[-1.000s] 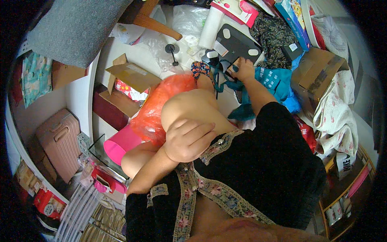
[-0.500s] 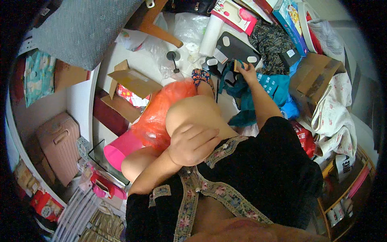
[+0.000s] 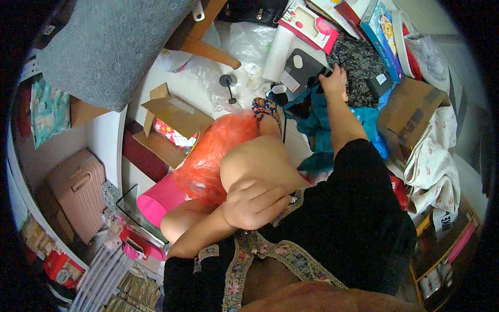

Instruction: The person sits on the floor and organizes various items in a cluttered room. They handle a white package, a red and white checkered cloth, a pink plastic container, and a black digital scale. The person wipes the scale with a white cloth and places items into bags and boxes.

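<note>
My right hand (image 3: pixel 333 82) reaches far forward into a heap of clothes. Its fingers curl down onto a dark cloth (image 3: pixel 317 79) at the edge of a flat dark grey box (image 3: pixel 300 66). A teal garment (image 3: pixel 316 117) lies under my forearm. My left hand (image 3: pixel 253 204) rests on my bent knee (image 3: pixel 254 161), fingers loosely spread over it, holding nothing. A foot in a patterned slipper (image 3: pixel 265 108) points toward the heap.
An orange plastic bag (image 3: pixel 215 151) and a pink tub (image 3: pixel 160 202) lie by my left leg. An open cardboard box (image 3: pixel 176 117) sits to the left, a pink suitcase (image 3: pixel 78 191) beyond it. Another cardboard box (image 3: pixel 411 106) and a white flowered cloth (image 3: pixel 432 167) are to the right.
My right hand has stretched further out, from the teal garment to the dark cloth by the grey box. The left hand has stayed on the knee.
</note>
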Tool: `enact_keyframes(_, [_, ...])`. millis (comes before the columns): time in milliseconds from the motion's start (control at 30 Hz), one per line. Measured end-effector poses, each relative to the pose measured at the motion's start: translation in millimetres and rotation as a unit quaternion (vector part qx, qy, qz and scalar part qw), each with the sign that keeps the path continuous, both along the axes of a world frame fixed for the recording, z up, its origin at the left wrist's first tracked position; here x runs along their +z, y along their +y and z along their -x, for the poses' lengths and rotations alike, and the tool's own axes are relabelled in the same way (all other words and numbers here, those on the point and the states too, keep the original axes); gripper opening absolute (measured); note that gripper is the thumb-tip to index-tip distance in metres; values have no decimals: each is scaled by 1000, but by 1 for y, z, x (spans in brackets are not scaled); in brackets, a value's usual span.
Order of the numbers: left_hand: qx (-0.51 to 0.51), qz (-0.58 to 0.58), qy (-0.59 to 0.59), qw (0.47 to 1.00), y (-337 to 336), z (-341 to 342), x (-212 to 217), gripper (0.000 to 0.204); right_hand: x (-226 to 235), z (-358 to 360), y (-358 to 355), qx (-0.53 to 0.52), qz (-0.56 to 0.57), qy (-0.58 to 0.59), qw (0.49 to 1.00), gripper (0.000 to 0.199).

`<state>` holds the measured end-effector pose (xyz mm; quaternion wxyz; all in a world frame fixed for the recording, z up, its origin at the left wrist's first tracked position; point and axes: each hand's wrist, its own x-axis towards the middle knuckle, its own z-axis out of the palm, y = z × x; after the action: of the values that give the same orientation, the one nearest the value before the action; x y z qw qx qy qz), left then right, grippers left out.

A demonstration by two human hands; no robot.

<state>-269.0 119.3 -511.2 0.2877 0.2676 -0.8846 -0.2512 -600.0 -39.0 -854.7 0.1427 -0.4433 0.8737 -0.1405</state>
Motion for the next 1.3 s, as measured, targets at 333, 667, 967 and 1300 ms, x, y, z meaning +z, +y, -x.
enact_keyframes(333, [-15, 15, 3, 1000, -12, 0, -10, 30, 15, 0, -83, 158, 50, 46, 985, 51])
enact_keyframes(667, [-38, -26, 4, 999, -29, 1, -6, 33, 17, -30, -159, 258, -94, 82, 958, 80])
enact_keyframes(967, [-39, -33, 15, 999, -38, 4, -11, 30, 7, -26, -127, 221, -32, 53, 973, 66])
enact_keyframes(1300, [-41, -142, 25, 989, -39, 4, -9, 51, -7, -147, -107, 43, -91, -134, 986, 116])
